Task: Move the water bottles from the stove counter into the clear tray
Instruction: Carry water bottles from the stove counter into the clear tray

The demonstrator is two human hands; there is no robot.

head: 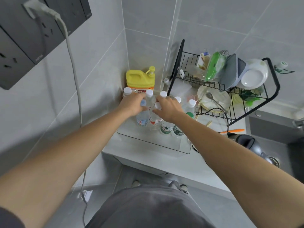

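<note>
A clear tray sits on the white counter in the tiled corner. Several water bottles stand upright inside it, most with white caps, two with green labels. My left hand is wrapped around the neck of a blue-capped water bottle at the tray's left. Beside it, my right hand grips the top of a white-capped, red-labelled water bottle. Both bottles are upright in the tray among the others.
A yellow detergent jug stands against the wall behind the tray. A black dish rack full of plates and lids is at the right, with a sink and a dark kettle beyond. A cable hangs from wall sockets at the left.
</note>
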